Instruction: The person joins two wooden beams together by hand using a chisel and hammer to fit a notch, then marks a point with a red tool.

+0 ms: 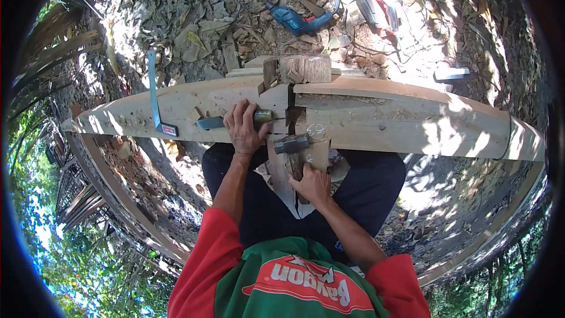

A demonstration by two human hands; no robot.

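Observation:
My left hand (242,128) lies over the long pale timber, its fingers curled round a chisel (263,116). The chisel's yellow-green handle shows to the right of my fingers; a flat grey blade shows to their left, and the middle is covered by my hand. Closed round the wooden handle of a hammer (292,143), my right hand (313,186) is nearer to me, between my knees. The dark hammer head rests over or just above the timber's near edge, below a dark notch (292,115) cut in the wood.
The long timber (400,121) spans the view across my lap. A metal try square (154,91) lies on its left part. Wood blocks (312,69) sit behind the notch. Beyond, on leaf-covered ground, are a blue drill (297,20), a red and grey power tool (378,15) and cables.

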